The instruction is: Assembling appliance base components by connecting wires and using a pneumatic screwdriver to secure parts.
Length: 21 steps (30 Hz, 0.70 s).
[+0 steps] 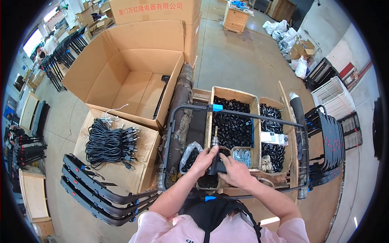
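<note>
"What's the biggest thing around you?"

"The open cardboard box (pixel 150 60), ahead and to my left, with a dark part (pixel 161 97) lying inside it. Next comes the black frame (pixel 239 112), which reaches across the wooden bin (pixel 235 92)."

"And in the bin?"

"A heap of small black parts (pixel 233 121), seen through the frame's opening. Well to the left, a bundle of black cables (pixel 107 143) lies on a carton (pixel 146 150)."

"Your tool?"

"The power drill (pixel 212 167) is right in front of me, inside the frame's outline, its metal nose (pixel 214 141) pointing away."

"And your hands?"

"My left hand (pixel 204 161) wraps its body just behind that nose; my right hand (pixel 236 173) grasps its dark base (the undersides of my fingers are hidden)."

"Anything smaller?"

"Silver screws (pixel 242 157), in a small tray (pixel 243 148) near my right hand."
</note>
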### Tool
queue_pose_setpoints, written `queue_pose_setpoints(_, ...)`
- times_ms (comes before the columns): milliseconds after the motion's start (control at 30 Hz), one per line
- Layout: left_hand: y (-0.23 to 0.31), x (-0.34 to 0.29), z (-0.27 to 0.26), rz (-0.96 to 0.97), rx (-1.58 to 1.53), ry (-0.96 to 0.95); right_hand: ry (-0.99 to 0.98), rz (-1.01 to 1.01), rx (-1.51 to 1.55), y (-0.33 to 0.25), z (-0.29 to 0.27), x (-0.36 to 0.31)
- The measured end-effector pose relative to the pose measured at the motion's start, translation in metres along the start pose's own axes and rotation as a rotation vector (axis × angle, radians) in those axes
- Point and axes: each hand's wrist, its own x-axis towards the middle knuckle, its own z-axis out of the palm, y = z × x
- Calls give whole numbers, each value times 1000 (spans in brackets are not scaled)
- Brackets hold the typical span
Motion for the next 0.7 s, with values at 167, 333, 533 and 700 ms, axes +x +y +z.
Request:
queue_pose_setpoints(167, -3, 49, -10, 153, 347, 349, 14, -62, -72, 32, 49, 71)
queue_pose_setpoints(333, 4, 95, -20, 168, 618, 464, -106, 57, -49, 52, 62, 110)
queue_pose_setpoints(533, 15, 110, -17, 133, 649, 497, -68, 22, 5, 71, 63, 127)
queue_pose_setpoints(700, 15, 111, -19, 172, 672, 487, -76, 14, 14, 73, 63, 128)
